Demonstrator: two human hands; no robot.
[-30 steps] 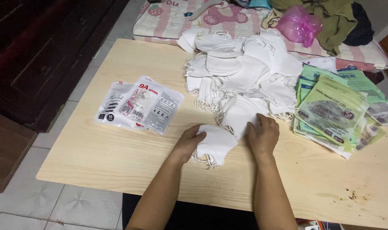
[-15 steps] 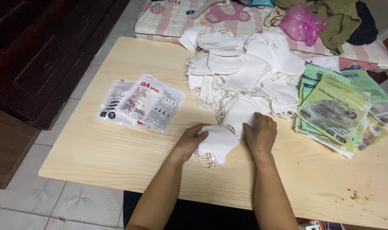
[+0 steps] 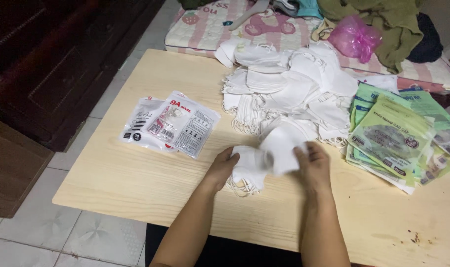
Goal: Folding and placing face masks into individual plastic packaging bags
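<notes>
On the light wooden table (image 3: 136, 168) my left hand (image 3: 221, 167) grips a small stack of white face masks (image 3: 247, 165), their ear loops trailing below it. My right hand (image 3: 312, 161) holds one white mask (image 3: 281, 146) lifted and tilted over that stack. Just behind both hands spreads a large heap of loose white masks (image 3: 289, 89). Both forearms reach in from the near edge.
Two white printed packets (image 3: 170, 123) lie left of my hands. A pile of green printed packets (image 3: 398, 133) sits at the right. Behind the table lie a pink-striped mat (image 3: 210, 24), a pink plastic bag (image 3: 356, 37) and olive clothing (image 3: 398, 24). Dark wooden furniture (image 3: 47, 74) stands left.
My right hand has picked one mask up from the heap and brought it over the stack in my left hand. The view has shifted slightly.
</notes>
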